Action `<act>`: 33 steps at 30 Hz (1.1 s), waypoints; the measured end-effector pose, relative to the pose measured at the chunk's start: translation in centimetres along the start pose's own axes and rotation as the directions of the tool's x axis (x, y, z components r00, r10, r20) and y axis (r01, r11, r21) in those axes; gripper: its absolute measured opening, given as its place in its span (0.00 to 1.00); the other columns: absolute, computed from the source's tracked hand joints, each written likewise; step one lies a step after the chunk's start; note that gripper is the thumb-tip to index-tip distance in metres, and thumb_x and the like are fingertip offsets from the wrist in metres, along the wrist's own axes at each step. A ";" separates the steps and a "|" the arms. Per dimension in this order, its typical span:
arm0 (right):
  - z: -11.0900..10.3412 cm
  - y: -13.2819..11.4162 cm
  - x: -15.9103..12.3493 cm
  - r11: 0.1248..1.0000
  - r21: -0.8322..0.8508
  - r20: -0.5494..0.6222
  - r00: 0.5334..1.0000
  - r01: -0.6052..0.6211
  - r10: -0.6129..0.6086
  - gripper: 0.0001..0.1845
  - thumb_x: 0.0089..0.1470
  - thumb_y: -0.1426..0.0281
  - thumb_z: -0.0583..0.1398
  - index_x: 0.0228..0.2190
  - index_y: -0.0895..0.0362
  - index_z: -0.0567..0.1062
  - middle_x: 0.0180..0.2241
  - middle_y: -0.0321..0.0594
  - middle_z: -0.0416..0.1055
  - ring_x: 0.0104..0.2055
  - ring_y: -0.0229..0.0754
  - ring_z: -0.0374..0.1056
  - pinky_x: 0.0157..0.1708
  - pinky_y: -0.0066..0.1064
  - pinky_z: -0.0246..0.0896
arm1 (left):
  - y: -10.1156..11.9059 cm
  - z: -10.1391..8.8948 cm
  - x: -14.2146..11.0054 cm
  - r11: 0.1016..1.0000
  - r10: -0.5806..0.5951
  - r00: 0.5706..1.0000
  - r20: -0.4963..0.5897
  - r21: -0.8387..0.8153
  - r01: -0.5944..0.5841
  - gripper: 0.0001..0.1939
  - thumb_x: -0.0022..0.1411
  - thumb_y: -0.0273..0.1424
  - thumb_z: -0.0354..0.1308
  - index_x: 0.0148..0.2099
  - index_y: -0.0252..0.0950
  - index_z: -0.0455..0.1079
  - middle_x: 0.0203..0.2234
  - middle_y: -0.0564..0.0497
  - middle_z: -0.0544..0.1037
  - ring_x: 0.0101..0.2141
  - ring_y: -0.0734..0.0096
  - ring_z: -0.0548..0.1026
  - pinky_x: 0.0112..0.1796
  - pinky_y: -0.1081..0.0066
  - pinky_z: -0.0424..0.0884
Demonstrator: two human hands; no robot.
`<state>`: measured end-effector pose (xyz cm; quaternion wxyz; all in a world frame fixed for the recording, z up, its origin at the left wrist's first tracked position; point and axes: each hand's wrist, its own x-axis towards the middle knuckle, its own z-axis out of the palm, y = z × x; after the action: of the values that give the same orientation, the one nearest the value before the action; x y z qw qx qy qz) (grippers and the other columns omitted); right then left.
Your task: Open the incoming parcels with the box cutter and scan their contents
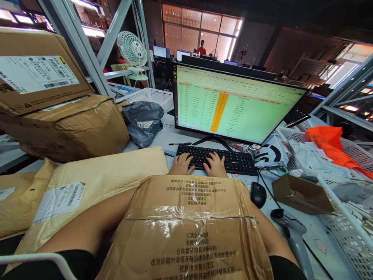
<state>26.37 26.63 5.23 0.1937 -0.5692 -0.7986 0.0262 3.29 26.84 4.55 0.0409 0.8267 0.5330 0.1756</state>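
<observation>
Both hands rest on a black keyboard (239, 161) below a wide monitor (192, 105) that shows a spreadsheet with an orange column. My left hand (181, 164) lies on the keyboard's left part, fingers spread over the keys. Further right, near the middle of the keys, my right hand (215, 165) is also open, its fingers apart. Neither hand holds anything. A taped brown cardboard box (186, 229) with printed text sits between my forearms and hides part of them. To the right of the keyboard is a black mouse (258, 195), apart from my hand.
Padded mailers (116, 167) and stacked cartons (72, 128) crowd the left, beside a grey plastic parcel (144, 122). At right are a barcode scanner (291, 229), a small open box (300, 194) and white baskets (346, 237). A fan (132, 48) stands behind.
</observation>
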 end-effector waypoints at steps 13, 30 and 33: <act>1.2 0.4 0.0 0.999 0.033 -0.010 1.000 -0.020 0.021 0.26 0.71 0.63 0.51 0.65 0.55 0.69 0.69 0.51 0.63 0.75 0.58 0.49 0.70 0.74 0.32 | -0.4 0.2 0.3 0.992 -0.113 0.991 -0.064 -0.067 0.109 0.27 0.74 0.40 0.47 0.68 0.35 0.67 0.68 0.38 0.66 0.68 0.49 0.61 0.65 0.48 0.59; -6.5 2.1 -5.8 0.822 -0.206 0.077 0.828 -0.531 0.555 0.32 0.71 0.67 0.50 0.71 0.65 0.59 0.73 0.62 0.51 0.75 0.61 0.47 0.70 0.71 0.39 | 1.2 -2.9 0.1 0.982 -0.098 0.994 0.053 -0.156 0.105 0.29 0.77 0.41 0.41 0.70 0.28 0.60 0.72 0.34 0.59 0.73 0.45 0.49 0.68 0.47 0.48; -7.1 1.6 -7.7 0.792 -0.222 0.102 0.795 -0.568 0.599 0.31 0.72 0.71 0.44 0.71 0.63 0.59 0.74 0.58 0.50 0.76 0.59 0.46 0.70 0.67 0.44 | 1.2 -2.9 0.2 0.979 -0.089 0.995 0.052 -0.181 0.097 0.29 0.77 0.40 0.41 0.70 0.28 0.61 0.71 0.34 0.60 0.73 0.46 0.50 0.68 0.48 0.47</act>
<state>32.40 18.82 9.19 0.0564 -0.7991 -0.5955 0.0604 3.46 26.13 7.61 0.1365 0.7973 0.5515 0.2039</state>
